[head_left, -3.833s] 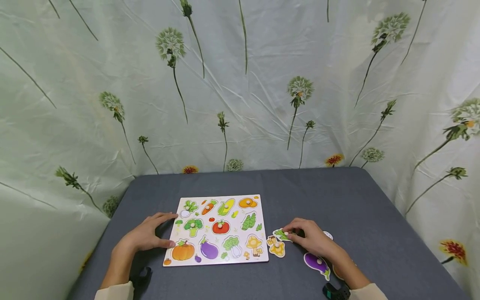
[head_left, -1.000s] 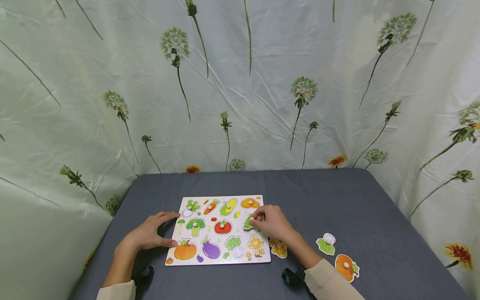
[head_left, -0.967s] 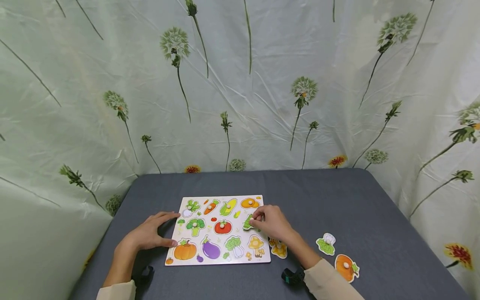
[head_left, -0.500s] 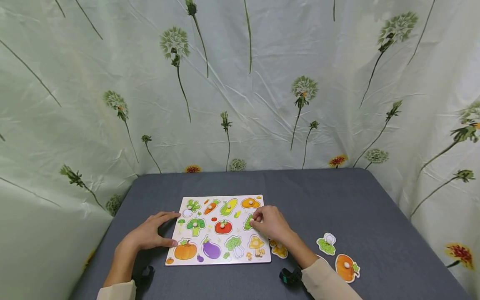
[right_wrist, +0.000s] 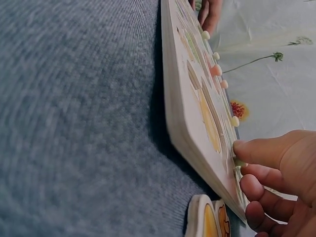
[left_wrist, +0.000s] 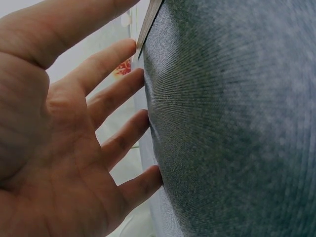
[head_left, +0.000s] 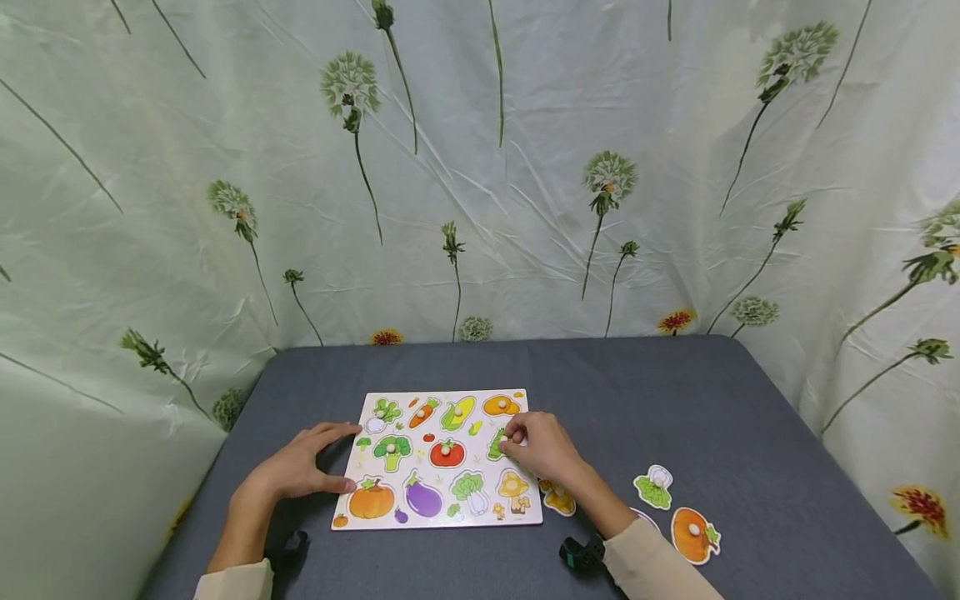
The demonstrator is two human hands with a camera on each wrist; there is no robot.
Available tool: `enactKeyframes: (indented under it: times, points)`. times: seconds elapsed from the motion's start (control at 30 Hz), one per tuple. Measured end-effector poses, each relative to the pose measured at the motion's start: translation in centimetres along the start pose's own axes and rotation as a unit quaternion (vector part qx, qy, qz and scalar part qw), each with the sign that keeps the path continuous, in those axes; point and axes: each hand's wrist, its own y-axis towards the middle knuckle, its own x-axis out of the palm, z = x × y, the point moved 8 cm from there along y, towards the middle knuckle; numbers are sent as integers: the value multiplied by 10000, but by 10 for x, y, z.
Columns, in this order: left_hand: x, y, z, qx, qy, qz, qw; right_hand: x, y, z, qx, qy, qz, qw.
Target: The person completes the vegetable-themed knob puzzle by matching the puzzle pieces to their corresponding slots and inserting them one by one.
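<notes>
A white vegetable puzzle board lies on the table. My right hand pinches the small knob of a green puzzle piece at the board's right side. The piece sits in or on its matching outline; its seating is partly hidden by the fingers. In the right wrist view, thumb and fingers of the right hand meet at a knob above the board's face. My left hand rests at the board's left edge, thumb and fingers spread. Its palm and straight fingers show in the left wrist view. Knobbed tomato and broccoli pieces sit in the board.
A mushroom piece lies against the board's right edge, partly behind the right wrist. Farther right are a green-and-white vegetable piece and a pumpkin piece. The right sleeve covers most of another piece. A floral curtain hangs behind the table.
My right hand has carried the green piece from the right of the table onto the board. Over the last second the piece shifted slightly into its outline. The left hand stays put.
</notes>
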Motion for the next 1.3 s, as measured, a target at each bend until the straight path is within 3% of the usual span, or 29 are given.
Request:
enactKeyframes:
  times: [0.5, 0.7, 1.07, 1.3]
  points:
    - [-1, 1, -2, -5, 67, -28, 10000, -19, -14, 5, 53, 492, 212, 9985]
    - [0, 2, 0, 52, 47, -5, 10000, -32, -20, 8, -26, 257, 441, 9987]
    - [1, 2, 0, 19, 145, -36, 9999, -62, -45, 30, 319, -98, 763, 9965]
    - [2, 1, -1, -8, 79, -70, 9999, -83, -66, 44, 370, -668, 1024, 9918]
